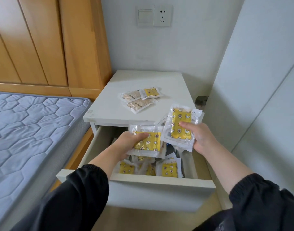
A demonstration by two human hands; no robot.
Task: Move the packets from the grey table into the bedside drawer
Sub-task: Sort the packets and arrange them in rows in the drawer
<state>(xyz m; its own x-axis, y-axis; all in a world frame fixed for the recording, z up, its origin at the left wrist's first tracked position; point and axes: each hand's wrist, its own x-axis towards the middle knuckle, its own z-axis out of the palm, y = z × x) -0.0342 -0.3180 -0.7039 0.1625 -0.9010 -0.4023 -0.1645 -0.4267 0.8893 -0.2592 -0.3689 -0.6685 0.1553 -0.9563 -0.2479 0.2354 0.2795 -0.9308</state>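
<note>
**Both hands loaded, drawer straight below**

My left hand (pixel 127 145) grips a flat bundle (pixel 148 144) of yellow packets, thumb on top and fingers curled under. My right hand (pixel 201 140) pinches a second bundle (pixel 180 125), which is held more upright with its long axis tilting away from me.

Both hang over the open drawer (pixel 159 182), which lies directly beneath them. Loose packets (pixel 169 170) are piled near its front wall. The drop is simply downward, and I judge the flat bundle goes first because it sits lower in the opening.

Beyond my hands, on the table (pixel 109 109), a small cluster (pixel 139 100) of packets lies apart from both. It is roughly straight ahead of my left hand, so nearer to it than to my right.
</note>
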